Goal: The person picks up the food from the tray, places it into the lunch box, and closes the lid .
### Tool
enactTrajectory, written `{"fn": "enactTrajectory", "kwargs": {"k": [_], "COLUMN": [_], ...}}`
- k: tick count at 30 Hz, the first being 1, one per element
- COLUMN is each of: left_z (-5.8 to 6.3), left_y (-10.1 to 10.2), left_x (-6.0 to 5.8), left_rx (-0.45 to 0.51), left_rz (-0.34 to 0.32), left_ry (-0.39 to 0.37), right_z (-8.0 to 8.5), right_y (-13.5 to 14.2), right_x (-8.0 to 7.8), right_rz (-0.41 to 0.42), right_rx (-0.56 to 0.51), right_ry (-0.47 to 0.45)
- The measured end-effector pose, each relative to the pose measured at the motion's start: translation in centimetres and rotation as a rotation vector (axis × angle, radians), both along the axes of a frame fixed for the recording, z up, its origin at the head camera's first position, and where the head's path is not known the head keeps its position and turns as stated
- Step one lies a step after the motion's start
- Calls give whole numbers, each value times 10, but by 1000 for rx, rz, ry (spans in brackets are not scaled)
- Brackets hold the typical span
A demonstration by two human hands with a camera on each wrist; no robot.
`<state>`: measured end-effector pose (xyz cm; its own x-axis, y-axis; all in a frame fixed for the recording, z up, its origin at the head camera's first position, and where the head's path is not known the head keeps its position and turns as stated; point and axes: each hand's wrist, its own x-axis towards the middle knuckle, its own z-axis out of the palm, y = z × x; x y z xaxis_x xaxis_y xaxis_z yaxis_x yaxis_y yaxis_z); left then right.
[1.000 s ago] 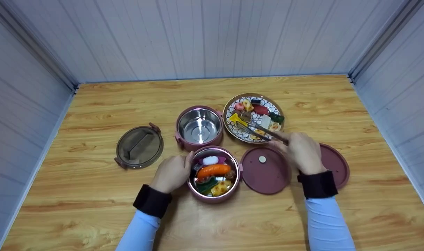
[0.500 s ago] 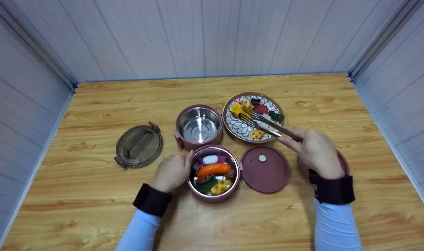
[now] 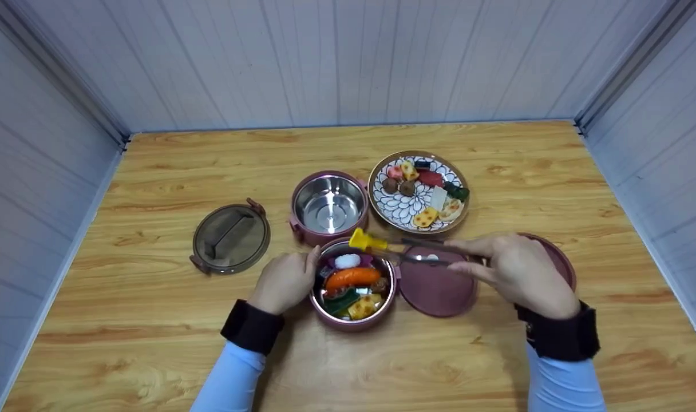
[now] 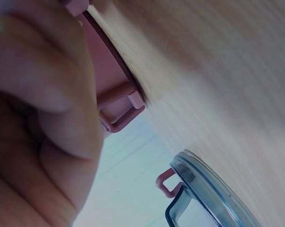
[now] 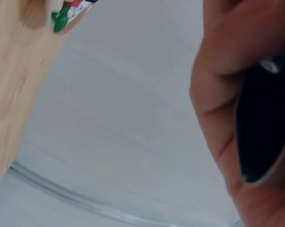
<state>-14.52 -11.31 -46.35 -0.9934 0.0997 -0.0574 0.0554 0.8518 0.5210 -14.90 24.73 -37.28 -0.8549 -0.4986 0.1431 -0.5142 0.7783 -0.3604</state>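
My right hand (image 3: 522,274) grips a pair of metal tongs (image 3: 419,260), blurred by motion. A bright yellow toy food piece (image 3: 362,239) sits between the tong tips, over the far rim of the near pink lunch box (image 3: 352,325). Inside that box lie a toy sausage (image 3: 352,278), a white oval piece (image 3: 347,261), a dark green piece (image 3: 341,301) and a spotted yellow piece (image 3: 362,309). My left hand (image 3: 285,283) holds the box at its left side, thumb at the rim. In the right wrist view, the dark tong handle (image 5: 263,123) shows against the palm.
Behind stands a second pink lunch box (image 3: 329,209) with a bare steel inside. A patterned plate (image 3: 396,214) of toy food is right of it. A clear dark lid (image 3: 232,237) lies left; two maroon discs (image 3: 437,289) lie right, one partly behind the right hand.
The tongs have lifted the yellow piece off the plate and brought it left and nearer, over the near lunch box. My left hand has stayed at the box.
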Motion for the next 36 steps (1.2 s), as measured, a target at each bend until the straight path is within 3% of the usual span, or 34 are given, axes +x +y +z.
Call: {"fn": "enactTrajectory", "kwargs": {"k": [7, 13, 20, 31, 36], "left_z": [1, 0, 0, 2, 1], "left_y": [0, 0, 1, 1, 0], "left_x": [0, -1, -1, -1, 1], "left_rx": [5, 14, 14, -4, 6], "left_rz": [0, 1, -3, -1, 14], "left_ry": [-20, -23, -50, 18, -6], "right_z": [3, 1, -1, 15, 18], "right_y": [-11, -20, -27, -28, -33], "right_x": [16, 18, 13, 22, 24], "right_rz": [34, 66, 53, 89, 71], "right_rx": [118, 197, 224, 243, 262], "right_ry": [-51, -72, -4, -19, -10]}}
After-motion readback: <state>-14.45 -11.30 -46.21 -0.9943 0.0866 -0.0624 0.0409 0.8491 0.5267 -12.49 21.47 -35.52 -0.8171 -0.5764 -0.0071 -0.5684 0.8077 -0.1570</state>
